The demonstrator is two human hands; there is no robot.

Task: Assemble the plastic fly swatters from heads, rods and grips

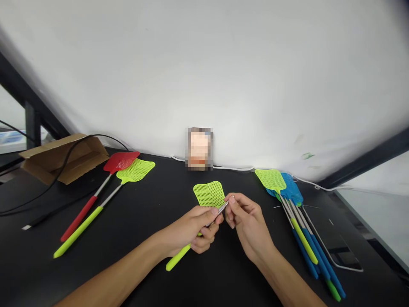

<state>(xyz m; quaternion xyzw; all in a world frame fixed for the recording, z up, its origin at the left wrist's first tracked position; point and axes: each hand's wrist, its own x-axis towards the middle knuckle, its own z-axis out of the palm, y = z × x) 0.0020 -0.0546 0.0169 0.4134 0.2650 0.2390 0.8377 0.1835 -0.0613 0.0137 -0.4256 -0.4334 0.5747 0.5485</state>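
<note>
In the middle, my left hand (203,228) is closed round a fly swatter handle (179,258), yellow-green at its lower end with a thin silver metal rod (223,207) slanting up to the right. My right hand (244,217) pinches the tip of that rod between thumb and fingers. Just beyond both hands, a yellow-green perforated swatter head (209,194) lies on the black table (166,209). Its lower edge is hidden behind my hands, so I cannot tell whether it joins the rod.
At left lie a red swatter (86,213) and a yellow-green one (86,226), by an open cardboard box (67,160) and black cable. On the right, several blue and green swatters (306,230) are piled beside a dark tablet-like device (338,243). A blurred upright object (200,149) leans against the white wall.
</note>
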